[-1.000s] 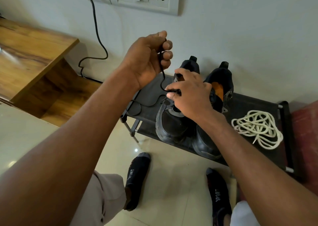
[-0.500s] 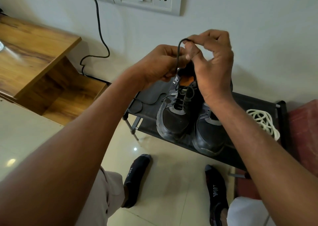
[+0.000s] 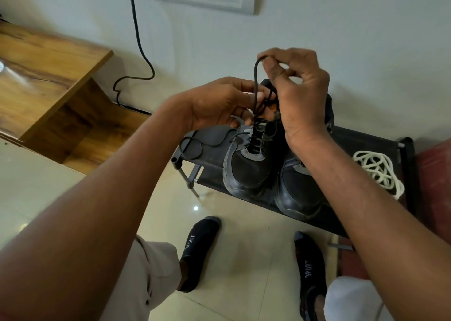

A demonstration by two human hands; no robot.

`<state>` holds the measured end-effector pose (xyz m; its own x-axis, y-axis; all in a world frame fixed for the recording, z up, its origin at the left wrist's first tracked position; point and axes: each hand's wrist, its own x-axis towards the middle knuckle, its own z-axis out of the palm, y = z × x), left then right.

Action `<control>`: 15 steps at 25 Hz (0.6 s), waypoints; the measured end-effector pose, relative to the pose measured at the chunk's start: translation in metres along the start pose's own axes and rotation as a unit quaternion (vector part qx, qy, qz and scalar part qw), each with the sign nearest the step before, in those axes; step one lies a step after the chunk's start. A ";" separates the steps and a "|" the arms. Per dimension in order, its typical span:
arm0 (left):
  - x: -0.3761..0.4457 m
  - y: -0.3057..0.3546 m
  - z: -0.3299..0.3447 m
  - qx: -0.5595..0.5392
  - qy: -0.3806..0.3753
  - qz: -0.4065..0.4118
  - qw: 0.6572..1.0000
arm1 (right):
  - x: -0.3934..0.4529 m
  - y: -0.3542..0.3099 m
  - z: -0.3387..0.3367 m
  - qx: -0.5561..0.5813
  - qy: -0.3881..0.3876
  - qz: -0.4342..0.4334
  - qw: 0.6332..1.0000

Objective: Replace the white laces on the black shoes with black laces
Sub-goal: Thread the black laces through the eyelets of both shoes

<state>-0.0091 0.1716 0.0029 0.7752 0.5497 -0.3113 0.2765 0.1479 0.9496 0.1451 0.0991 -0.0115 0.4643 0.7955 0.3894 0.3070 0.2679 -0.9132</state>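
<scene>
"SPORT" reads on both dark socks (image 3: 199, 250) on the glossy cream tile floor (image 3: 36, 186). On the low black fabric rack (image 3: 366, 140) against the white wall, two black shoes (image 3: 251, 171) stand side by side – white laces (image 3: 377, 171) heaped at the right. The right hand (image 3: 300, 96) pinches a thin black lace (image 3: 255, 86) raised above the left shoe; the left hand (image 3: 217, 103) has its fingers curled on the strands lower down.

- The left hand (image 3: 219, 103) sits at centre frame, back of the hand toward the camera, fingers curled and pinching a black lace (image 3: 255, 86).
- The left forearm runs down to the lower left corner.
- The right hand (image 3: 297, 88) is raised just right of centre, thumb and forefinger pinching the lace's upper end.
- The right forearm slants to the lower right edge.
</scene>
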 end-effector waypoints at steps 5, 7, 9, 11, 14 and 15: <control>0.006 0.001 -0.003 -0.002 0.094 0.057 0.994 | 0.002 -0.004 -0.002 0.000 -0.009 0.008 1.000; 0.005 0.005 -0.004 -0.054 0.158 0.099 0.981 | -0.002 0.005 -0.003 -0.019 -0.010 0.079 0.997; 0.001 0.014 -0.007 -0.107 0.193 0.180 0.959 | -0.003 0.015 -0.006 -0.073 -0.026 0.144 0.987; -0.004 0.023 -0.011 -0.122 0.196 0.250 0.940 | -0.006 0.020 -0.009 -0.129 -0.066 0.152 0.978; -0.010 0.028 -0.012 -0.110 0.220 0.246 0.938 | -0.014 0.013 -0.008 -0.221 -0.150 0.029 0.963; -0.012 0.026 -0.014 -0.118 0.248 0.227 0.934 | -0.018 0.011 -0.006 -0.251 -0.190 -0.017 0.949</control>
<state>-0.0188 0.1803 0.0317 0.4068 0.9047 0.1268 -0.1950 -0.0496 0.9795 0.1455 0.0843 -0.0276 0.1430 0.9550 0.2598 0.7178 0.0807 -0.6916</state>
